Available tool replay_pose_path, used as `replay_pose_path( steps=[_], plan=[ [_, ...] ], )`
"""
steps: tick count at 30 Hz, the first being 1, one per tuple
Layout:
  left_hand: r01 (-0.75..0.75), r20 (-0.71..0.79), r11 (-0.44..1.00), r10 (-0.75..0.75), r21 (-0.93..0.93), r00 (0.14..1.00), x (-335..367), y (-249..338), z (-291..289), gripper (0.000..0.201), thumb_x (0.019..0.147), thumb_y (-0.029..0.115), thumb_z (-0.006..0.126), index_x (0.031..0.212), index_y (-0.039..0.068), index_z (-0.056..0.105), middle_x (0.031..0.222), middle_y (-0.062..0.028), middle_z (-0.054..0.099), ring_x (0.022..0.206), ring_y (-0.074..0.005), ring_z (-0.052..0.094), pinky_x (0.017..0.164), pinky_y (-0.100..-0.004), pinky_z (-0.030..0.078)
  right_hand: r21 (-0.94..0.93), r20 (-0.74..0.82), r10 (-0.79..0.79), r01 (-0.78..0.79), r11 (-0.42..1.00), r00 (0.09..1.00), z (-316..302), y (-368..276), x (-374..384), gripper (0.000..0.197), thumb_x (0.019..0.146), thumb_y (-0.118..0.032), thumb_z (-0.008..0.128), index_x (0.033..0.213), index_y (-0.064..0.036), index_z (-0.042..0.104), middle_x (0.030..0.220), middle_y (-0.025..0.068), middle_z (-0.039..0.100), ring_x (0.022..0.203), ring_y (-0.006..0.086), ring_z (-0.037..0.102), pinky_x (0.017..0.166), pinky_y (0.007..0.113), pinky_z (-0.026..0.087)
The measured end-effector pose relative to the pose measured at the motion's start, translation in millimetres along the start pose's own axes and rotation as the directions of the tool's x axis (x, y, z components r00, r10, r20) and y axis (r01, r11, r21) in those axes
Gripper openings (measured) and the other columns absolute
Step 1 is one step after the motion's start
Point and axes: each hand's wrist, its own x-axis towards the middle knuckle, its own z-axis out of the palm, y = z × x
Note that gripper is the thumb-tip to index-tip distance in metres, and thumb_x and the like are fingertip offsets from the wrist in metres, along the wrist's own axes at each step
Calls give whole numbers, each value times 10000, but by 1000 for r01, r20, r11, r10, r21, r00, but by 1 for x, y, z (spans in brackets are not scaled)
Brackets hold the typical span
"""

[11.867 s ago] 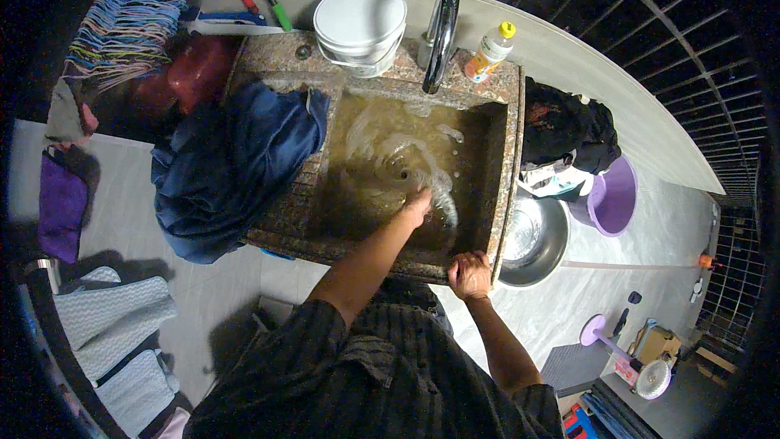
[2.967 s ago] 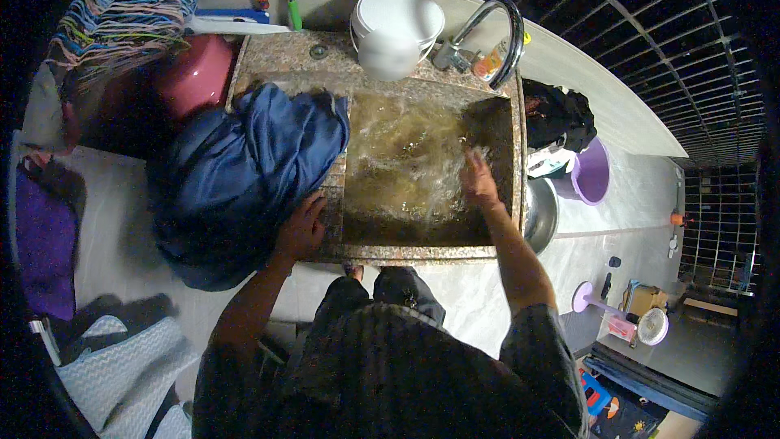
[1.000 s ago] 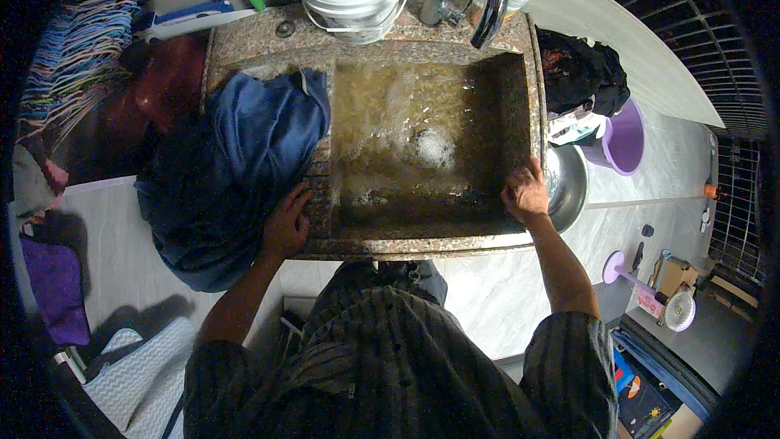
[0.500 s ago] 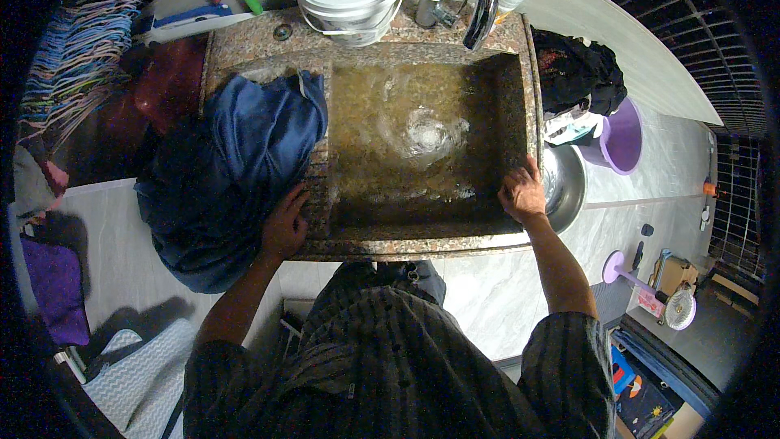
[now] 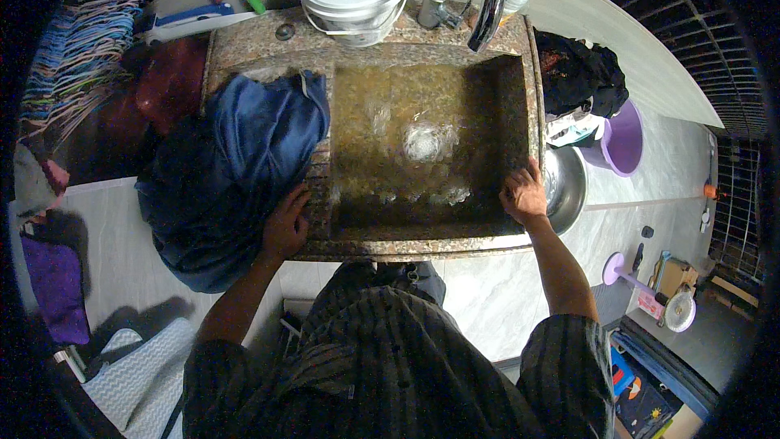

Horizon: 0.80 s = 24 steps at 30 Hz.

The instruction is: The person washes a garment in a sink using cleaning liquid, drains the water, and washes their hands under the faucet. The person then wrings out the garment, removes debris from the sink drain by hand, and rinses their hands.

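Right hand [image 5: 526,195] moved from the water [image 5: 374,167] to the sink's [image 5: 406,249] right rim since 3 s ago.
Its fingers curl over the rim; left hand [image 5: 284,223] lies relaxed, nothing gripped, on the ribbed ledge [image 5: 319,205] beside the blue cloth [image 5: 268,122]. Water ripples mid-sink. I'd keep the cloth clear of it.

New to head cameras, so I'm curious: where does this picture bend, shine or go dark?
In the head view, the wire grid bows and corners go black; same view, glare whitens water in the stone sink; there too, the reddish tub sits in shadow.
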Motion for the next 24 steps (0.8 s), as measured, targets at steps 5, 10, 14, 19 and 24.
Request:
replay_pose_path(
  steps=[5,10,14,19,24],
  plan=[
    [-8,13,1000,8,-2,1000,0,-2,0,524,840,52,549,1364,67,574,1489,-125,500,1341,-329,512,1090,-415,453,13,-10,-4,4,1000,1000,-2,-1,0,180,802,-231,679,893,-77,690,1003,98,696,1094,260,613,1236,502,223],
    [17,31,1000,-16,-11,999,-1,-4,1,528,839,56,556,1367,68,572,1490,-125,501,1339,-327,515,1089,-413,454,-1,-79,-25,25,1000,997,1,-2,0,156,796,-225,674,855,-80,683,959,101,686,1083,265,613,1231,505,233],
    [45,39,999,-45,-8,998,-3,-5,3,530,847,64,553,1376,78,567,1493,-121,500,1325,-334,528,1073,-416,467,-14,-86,-31,30,999,996,5,0,0,152,795,-226,676,848,-83,684,951,97,685,1077,260,617,1231,506,234],
    [29,37,999,-30,27,999,-2,-3,1,529,853,70,544,1381,78,561,1504,-116,489,1315,-339,534,1052,-420,481,6,-52,-11,11,1000,999,4,0,0,139,795,-221,673,840,-90,684,944,93,685,1054,257,621,1232,504,230],
    [21,44,999,-22,37,999,-3,-6,2,527,853,70,540,1380,71,558,1509,-115,483,1309,-340,538,1045,-420,486,25,-49,-9,10,1000,999,4,1,-1,132,795,-216,669,841,-94,687,937,90,686,1036,258,623,1235,501,224]
  ],
)
